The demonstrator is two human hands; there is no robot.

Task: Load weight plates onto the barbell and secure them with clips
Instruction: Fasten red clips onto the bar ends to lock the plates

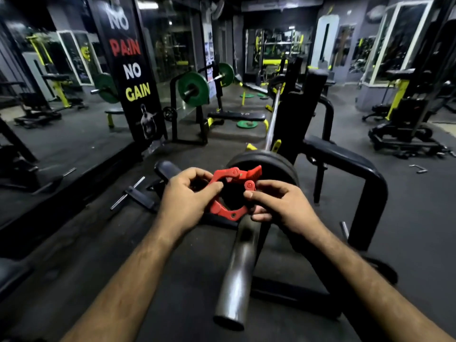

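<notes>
While both hands [183,193] [278,206] are pinching the open red clip [228,191] over the barbell sleeve [237,275], misalignment is risking jamming short of the plate [274,164].

Both hands' fingers [259,215] hide parts of the red clip [230,191]; the clip hides the sleeve behind it.

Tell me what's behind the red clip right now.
Behind the red clip, held by the left hand and right hand, a black weight plate sits on the barbell sleeve. Clip and hands cover the plate's centre.
</notes>
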